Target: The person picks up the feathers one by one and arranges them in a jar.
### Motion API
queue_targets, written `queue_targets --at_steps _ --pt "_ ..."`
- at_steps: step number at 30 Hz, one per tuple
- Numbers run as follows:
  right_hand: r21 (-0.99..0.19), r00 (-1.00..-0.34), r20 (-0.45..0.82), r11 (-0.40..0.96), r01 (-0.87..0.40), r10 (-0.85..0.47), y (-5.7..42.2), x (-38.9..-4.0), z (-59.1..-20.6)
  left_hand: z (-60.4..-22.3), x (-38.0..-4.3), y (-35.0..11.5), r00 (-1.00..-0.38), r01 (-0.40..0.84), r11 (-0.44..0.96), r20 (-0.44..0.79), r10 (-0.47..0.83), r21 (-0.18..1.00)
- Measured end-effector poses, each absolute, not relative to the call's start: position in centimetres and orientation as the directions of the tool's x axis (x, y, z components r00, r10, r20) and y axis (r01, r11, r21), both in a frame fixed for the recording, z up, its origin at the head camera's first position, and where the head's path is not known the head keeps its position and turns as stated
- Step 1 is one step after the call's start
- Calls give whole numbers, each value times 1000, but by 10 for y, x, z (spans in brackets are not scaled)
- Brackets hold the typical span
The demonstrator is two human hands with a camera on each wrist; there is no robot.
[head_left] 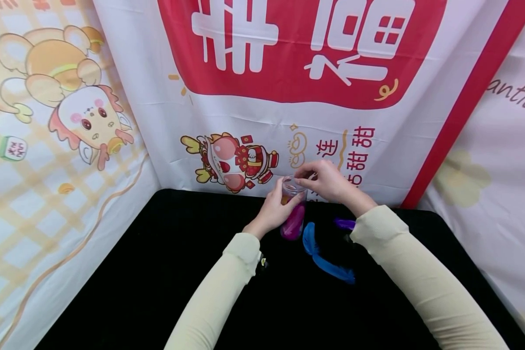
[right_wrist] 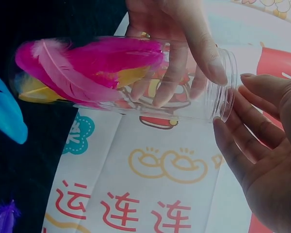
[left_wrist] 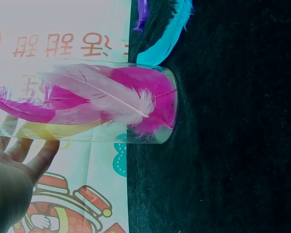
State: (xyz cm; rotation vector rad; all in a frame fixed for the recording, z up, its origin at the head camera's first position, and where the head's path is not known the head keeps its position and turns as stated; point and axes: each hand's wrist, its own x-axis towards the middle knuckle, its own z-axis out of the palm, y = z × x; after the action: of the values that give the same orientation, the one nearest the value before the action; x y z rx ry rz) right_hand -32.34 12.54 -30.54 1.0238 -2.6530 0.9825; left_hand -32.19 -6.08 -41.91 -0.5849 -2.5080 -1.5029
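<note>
A clear plastic jar point(head_left: 294, 221) stands near the back of the black table with magenta, pale pink and yellow feathers inside. My left hand point(head_left: 274, 206) grips its upper part, fingers on one side and thumb on the other. In the right wrist view the magenta feathers point(right_wrist: 116, 58) and a pale pink feather point(right_wrist: 63, 73) show through the wall. My right hand point(head_left: 325, 181) is at the jar's mouth point(right_wrist: 225, 87), its curled fingertips at the rim. Whether a clear lid sits there I cannot tell.
Two blue feathers point(head_left: 332, 269) lie on the black table point(head_left: 179, 272) just right of the jar. A purple feather point(head_left: 344, 224) lies beside the right sleeve. Close behind the jar hangs a printed cloth point(head_left: 157, 121); more cloth borders both sides.
</note>
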Motion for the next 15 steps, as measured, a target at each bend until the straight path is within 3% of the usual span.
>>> queue_targets --at_steps 15 --pt "-559 -753 374 517 -648 -541 140 -316 -302 -419 -322 -60 -915 398 406 321 246 823"
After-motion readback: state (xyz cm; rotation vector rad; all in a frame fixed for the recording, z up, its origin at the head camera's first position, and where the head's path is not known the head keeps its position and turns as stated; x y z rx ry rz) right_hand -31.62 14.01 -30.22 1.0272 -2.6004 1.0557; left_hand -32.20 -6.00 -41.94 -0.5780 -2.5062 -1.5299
